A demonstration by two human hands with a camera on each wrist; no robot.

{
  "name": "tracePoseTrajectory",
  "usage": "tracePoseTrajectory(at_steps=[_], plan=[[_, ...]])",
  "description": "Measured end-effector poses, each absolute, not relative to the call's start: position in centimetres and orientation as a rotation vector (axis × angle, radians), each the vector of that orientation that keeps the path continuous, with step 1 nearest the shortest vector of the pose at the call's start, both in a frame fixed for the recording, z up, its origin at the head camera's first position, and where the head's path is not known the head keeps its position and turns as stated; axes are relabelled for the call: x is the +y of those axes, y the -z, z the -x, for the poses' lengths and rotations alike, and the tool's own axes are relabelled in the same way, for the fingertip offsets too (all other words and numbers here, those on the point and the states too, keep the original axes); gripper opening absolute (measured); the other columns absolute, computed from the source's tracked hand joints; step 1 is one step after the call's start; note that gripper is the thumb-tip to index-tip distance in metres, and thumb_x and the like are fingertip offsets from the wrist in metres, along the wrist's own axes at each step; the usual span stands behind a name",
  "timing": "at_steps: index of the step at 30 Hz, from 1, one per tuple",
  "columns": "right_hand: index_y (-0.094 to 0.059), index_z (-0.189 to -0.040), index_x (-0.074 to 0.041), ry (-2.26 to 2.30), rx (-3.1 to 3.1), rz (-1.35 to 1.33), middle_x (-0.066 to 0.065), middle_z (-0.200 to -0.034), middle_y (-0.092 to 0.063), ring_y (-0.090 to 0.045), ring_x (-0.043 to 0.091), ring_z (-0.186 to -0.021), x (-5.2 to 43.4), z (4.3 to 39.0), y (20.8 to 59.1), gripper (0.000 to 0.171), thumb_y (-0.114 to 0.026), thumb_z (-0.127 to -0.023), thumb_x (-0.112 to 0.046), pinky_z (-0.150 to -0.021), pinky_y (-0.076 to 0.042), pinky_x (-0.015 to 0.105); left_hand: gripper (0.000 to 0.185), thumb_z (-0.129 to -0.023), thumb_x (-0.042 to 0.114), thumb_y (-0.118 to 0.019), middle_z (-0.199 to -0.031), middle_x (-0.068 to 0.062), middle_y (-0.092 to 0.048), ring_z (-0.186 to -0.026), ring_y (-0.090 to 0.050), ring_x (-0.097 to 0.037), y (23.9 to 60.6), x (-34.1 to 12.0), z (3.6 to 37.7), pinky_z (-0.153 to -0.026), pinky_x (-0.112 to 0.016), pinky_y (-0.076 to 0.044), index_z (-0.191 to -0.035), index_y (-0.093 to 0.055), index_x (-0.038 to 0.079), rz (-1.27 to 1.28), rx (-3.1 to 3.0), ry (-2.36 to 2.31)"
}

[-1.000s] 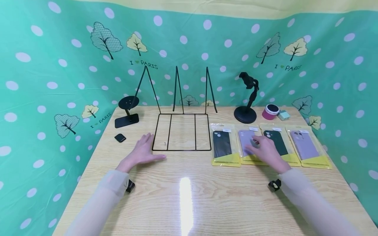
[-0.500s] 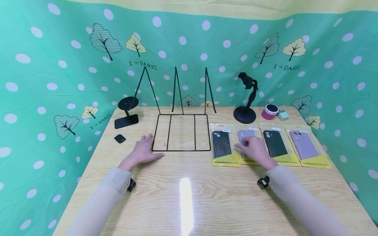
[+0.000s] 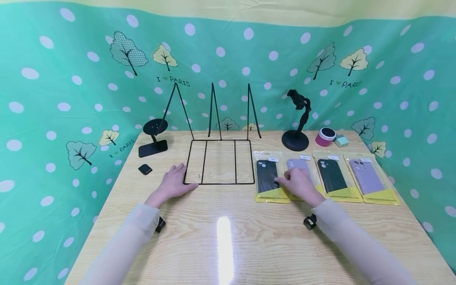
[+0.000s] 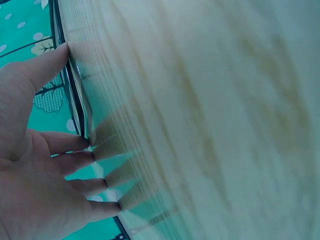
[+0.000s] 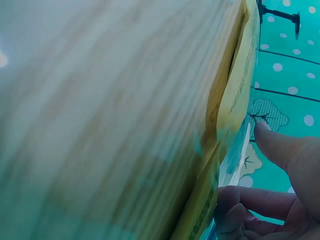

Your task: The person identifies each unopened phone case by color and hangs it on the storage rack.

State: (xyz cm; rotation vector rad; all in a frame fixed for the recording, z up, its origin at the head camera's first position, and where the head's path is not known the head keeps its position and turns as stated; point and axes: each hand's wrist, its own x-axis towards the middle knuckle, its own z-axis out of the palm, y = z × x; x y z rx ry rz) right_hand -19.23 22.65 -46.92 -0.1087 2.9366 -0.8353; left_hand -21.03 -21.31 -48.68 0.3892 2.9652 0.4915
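My left hand (image 3: 173, 184) rests on the table with fingers spread, at the near left corner of a black wire rack (image 3: 228, 183). Its thumb lies along the rack's front bar, and the left wrist view shows the fingertips on the wood. My right hand (image 3: 298, 183) is over a packaged lilac phone case (image 3: 309, 168), partly covering it. The thumb reaches across a packaged black phone case (image 3: 266, 174) on the left. In the right wrist view the thumb (image 5: 275, 145) stands apart from the loosely curled fingers (image 5: 260, 202), with nothing seen between them. Whether they touch the packaging is unclear.
A packaged dark green phone case (image 3: 332, 174) and another lilac one (image 3: 366, 174) lie further right. Behind stand a black stand (image 3: 295, 140), a pink jar (image 3: 325, 137) and a small teal box (image 3: 341, 140). A round-topped stand (image 3: 153, 147) and small black object (image 3: 145, 169) are left.
My right hand has moved left across the packages, from the lilac case towards the black one. My left hand has stayed by the rack. The packages lie where they were.
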Motion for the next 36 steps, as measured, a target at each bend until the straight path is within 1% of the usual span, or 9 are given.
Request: tracePoseTrajectory(at_steps=[4,9,18,24,29,31,32,36], plan=[[-0.041,-0.053,-0.013,0.806,2.965,0.119,-0.002,-0.047,-0.031,-0.031,0.013,-0.041,22.0,19.3,46.9,0.053,-0.068,-0.087,-0.041,-0.042,-0.029,0.027,0.094,-0.085,0.055,-0.063,-0.149,-0.027,-0.026,-0.135,-0.02,-0.049,48.6,-21.4,21.0,-0.103,-0.065,-0.018,-0.143,-0.031,-0.01,-0.384,2.961,-0.484],[-0.043,-0.053,-0.012,0.786,2.961,0.093,-0.002,-0.047,-0.033,-0.033,0.012,-0.04,21.4,19.5,47.1,0.051,-0.068,-0.089,-0.039,-0.041,-0.029,0.026,0.093,-0.086,0.055,-0.062,-0.149,-0.028,-0.026,-0.135,-0.019,-0.049,48.8,-21.4,20.9,-0.103,-0.065,-0.018,-0.143,-0.031,-0.011,-0.388,2.954,-0.48],[-0.052,-0.055,-0.009,0.741,2.982,0.096,0.001,-0.047,-0.039,-0.041,0.014,-0.04,21.1,19.9,47.5,0.046,-0.067,-0.09,-0.035,-0.041,-0.034,0.028,0.094,-0.086,0.055,-0.061,-0.149,-0.028,-0.025,-0.135,-0.018,-0.049,48.8,-21.2,20.9,-0.103,-0.065,-0.018,-0.143,-0.03,-0.012,-0.399,2.953,-0.483],[-0.065,-0.062,-0.008,0.744,2.962,0.098,0.001,-0.048,-0.046,-0.043,0.013,-0.042,20.8,20.4,47.1,0.036,-0.069,-0.089,-0.032,-0.041,-0.034,0.027,0.095,-0.086,0.057,-0.061,-0.149,-0.028,-0.024,-0.135,-0.018,-0.049,48.6,-21.4,21.2,-0.103,-0.065,-0.017,-0.143,-0.029,-0.012,-0.4,2.948,-0.481],[-0.069,-0.064,-0.007,0.736,2.959,0.119,0.001,-0.048,-0.048,-0.042,0.013,-0.041,20.7,20.5,47.0,0.032,-0.071,-0.088,-0.029,-0.041,-0.033,0.027,0.096,-0.086,0.058,-0.06,-0.15,-0.028,-0.023,-0.135,-0.017,-0.049,48.9,-21.5,21.1,-0.104,-0.065,-0.017,-0.144,-0.027,-0.011,-0.392,2.935,-0.469],[-0.073,-0.069,-0.005,0.744,2.953,0.117,0.001,-0.051,-0.052,-0.043,0.014,-0.043,20.6,20.5,47.0,0.028,-0.072,-0.087,-0.027,-0.043,-0.033,0.027,0.095,-0.086,0.057,-0.06,-0.15,-0.027,-0.023,-0.136,-0.017,-0.049,48.9,-21.5,21.1,-0.103,-0.065,-0.017,-0.144,-0.027,-0.011,-0.393,2.933,-0.47],[-0.074,-0.074,-0.005,0.754,2.949,0.102,0.001,-0.055,-0.056,-0.045,0.014,-0.045,20.6,20.5,47.0,0.025,-0.072,-0.087,-0.026,-0.044,-0.035,0.028,0.095,-0.086,0.057,-0.06,-0.15,-0.028,-0.023,-0.135,-0.017,-0.049,48.9,-21.5,21.1,-0.103,-0.065,-0.017,-0.144,-0.028,-0.011,-0.399,2.935,-0.472],[-0.075,-0.092,-0.001,0.834,2.898,0.001,0.004,-0.072,-0.066,-0.054,0.016,-0.057,20.5,20.6,47.0,0.023,-0.071,-0.087,-0.023,-0.051,-0.043,0.03,0.094,-0.086,0.056,-0.061,-0.149,-0.028,-0.026,-0.134,-0.019,-0.05,48.8,-21.5,21.0,-0.102,-0.066,-0.018,-0.143,-0.03,-0.012,-0.41,2.95,-0.479]])
